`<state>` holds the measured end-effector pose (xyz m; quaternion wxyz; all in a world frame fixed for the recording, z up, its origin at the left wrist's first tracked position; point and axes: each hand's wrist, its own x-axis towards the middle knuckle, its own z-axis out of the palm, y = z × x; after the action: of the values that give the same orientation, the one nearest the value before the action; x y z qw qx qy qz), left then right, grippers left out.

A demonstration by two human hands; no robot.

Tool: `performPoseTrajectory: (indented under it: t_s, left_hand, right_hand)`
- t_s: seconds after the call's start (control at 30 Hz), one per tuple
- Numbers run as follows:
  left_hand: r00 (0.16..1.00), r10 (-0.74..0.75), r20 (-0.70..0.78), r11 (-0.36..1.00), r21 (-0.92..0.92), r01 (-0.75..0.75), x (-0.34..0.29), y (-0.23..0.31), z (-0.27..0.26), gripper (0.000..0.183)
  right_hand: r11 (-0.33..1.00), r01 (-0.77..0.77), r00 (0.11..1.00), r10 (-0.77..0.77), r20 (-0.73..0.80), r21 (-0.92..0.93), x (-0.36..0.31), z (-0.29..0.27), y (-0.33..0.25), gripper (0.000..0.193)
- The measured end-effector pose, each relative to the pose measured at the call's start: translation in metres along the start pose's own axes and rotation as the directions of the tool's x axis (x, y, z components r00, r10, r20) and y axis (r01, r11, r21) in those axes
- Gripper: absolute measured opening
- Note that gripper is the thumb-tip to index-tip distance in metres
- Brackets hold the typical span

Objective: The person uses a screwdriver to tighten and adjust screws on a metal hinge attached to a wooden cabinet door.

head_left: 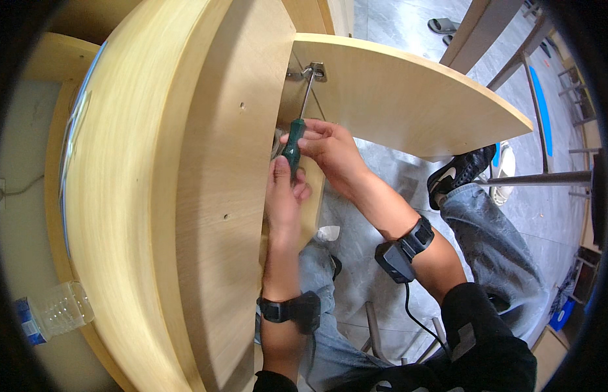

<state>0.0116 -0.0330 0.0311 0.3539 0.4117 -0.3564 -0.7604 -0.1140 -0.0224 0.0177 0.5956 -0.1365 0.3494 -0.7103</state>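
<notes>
The green screwdriver (295,136) is pinched near its butt by the fingers of the left hand (284,197) and near its shaft by those of the right hand (337,153); its tip is set at the hinge (319,71), near a corner of the door (408,91)

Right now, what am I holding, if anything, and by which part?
A screwdriver, by its green handle: your right hand holds it near the shaft, your left hand at the rear end.
</notes>
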Motion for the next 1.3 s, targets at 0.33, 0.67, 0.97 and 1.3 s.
performPoseTrajectory:
  t_s: [0.33, 0.67, 0.97, 1.3]
  left_hand:
    - [0.724, 0.69, -0.015, 0.597, 0.578, -0.556, 0.008, -0.018, 0.012, 0.03]
    - [0.889, 0.303, -0.343, 0.948, 0.208, -0.243, -0.002, -0.017, 0.017, 0.01]
    - [0.919, 0.318, -0.233, 0.925, 0.29, -0.246, 0.01, -0.025, 0.026, 0.011]
    - [0.912, 0.35, -0.212, 0.917, 0.276, -0.288, 0.015, -0.026, 0.028, 0.016]
  right_hand:
    - [0.989, 0.024, 0.999, -0.018, 0.039, -0.149, 0.001, 0.008, 0.007, 0.02]
    - [0.912, 0.016, 0.998, -0.038, -0.046, -0.41, -0.012, -0.001, 0.028, 0.034]
    - [0.961, 0.069, 0.992, -0.096, -0.087, -0.269, -0.011, -0.012, 0.02, 0.025]
    - [0.956, 0.053, 0.995, -0.075, -0.066, -0.287, -0.007, -0.015, 0.017, 0.021]
